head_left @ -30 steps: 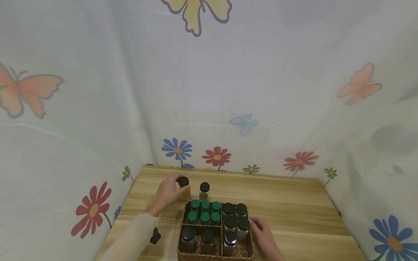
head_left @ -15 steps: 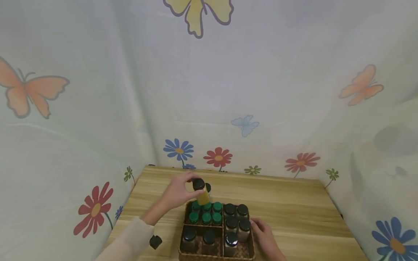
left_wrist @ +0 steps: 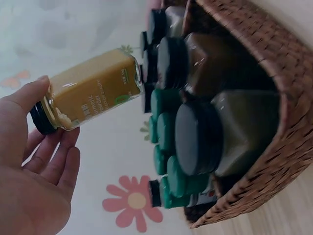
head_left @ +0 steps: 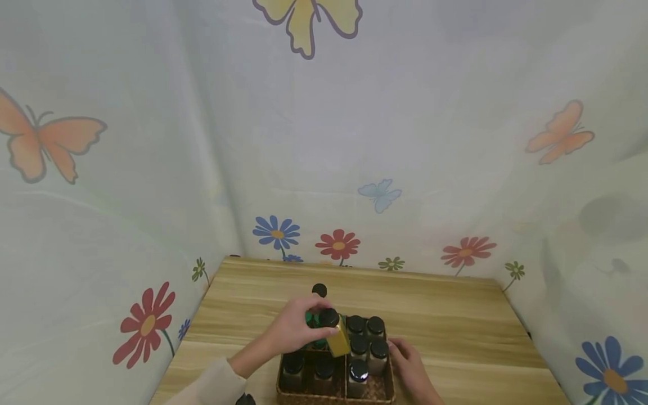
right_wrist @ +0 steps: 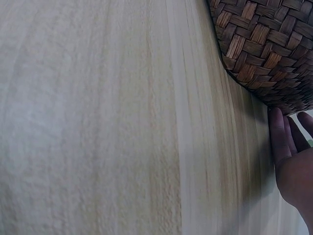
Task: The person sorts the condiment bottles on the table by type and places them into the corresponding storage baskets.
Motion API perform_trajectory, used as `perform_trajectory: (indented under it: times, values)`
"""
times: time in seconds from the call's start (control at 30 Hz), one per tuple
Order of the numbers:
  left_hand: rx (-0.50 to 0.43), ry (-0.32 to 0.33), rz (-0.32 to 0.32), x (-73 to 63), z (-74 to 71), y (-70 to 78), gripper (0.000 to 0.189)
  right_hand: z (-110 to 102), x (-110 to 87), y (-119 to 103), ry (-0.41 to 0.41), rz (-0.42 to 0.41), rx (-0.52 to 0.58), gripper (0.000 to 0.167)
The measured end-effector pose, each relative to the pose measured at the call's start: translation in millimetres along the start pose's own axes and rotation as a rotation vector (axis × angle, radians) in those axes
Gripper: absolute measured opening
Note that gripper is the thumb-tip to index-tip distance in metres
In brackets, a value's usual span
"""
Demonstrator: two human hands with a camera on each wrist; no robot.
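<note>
My left hand (head_left: 295, 331) pinches a square glass spice jar (head_left: 338, 343) near its black cap. Yellow-brown powder fills the jar, and its label reads turmeric powder in the left wrist view. The jar hangs tilted above a divided woven basket (head_left: 334, 400), over the divider in the head view. Green-capped jars (left_wrist: 188, 176) stand in the back-left compartment, partly hidden by the left hand. Two large black-capped jars (head_left: 293, 364) occupy the front-left one, and several black-capped jars (head_left: 378, 350) the right one. My right hand (head_left: 412, 372) touches the basket's right side with fairly straight fingers.
Behind the basket stands one more black-capped jar (head_left: 319, 290). A small black object (head_left: 246, 400) lies left of the basket, partly out of view. The wooden table (head_left: 455, 326) reaches back to a hanging cloth (head_left: 430, 185) printed with flowers and butterflies.
My left hand has lifted the spice jar off the table behind the basket and carried it right and toward me, over the basket. My right hand has stayed at the basket's side.
</note>
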State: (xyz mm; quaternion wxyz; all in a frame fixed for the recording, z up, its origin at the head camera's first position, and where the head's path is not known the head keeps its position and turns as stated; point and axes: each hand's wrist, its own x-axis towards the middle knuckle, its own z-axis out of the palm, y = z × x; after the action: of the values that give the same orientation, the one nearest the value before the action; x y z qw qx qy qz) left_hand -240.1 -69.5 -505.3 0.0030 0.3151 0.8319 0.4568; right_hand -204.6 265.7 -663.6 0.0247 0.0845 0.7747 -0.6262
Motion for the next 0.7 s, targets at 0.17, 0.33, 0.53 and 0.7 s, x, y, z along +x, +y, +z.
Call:
perform_trajectory:
  times: [0.17, 0.33, 0.53, 0.7]
  values:
    - [-0.022, -0.029, 0.01, -5.1, 11.9, -0.5, 0.044, -1, 1.3, 1, 0.005, 0.017, -0.014, 0.053]
    - [-0.003, -0.054, 0.019, -9.1, 18.6, -0.1, 0.044, 0, 0.4, 0, 0.01, 0.01, -0.004, 0.052]
    - [0.021, -0.081, 0.03, -10.0, 19.2, 3.0, 0.045, 1, -0.2, 1, 0.024, 0.01, 0.006, 0.049]
    - [0.067, -0.112, 0.033, -8.4, 19.7, 4.3, 0.044, 2, -1.6, -1, 0.028, 0.003, 0.004, 0.051]
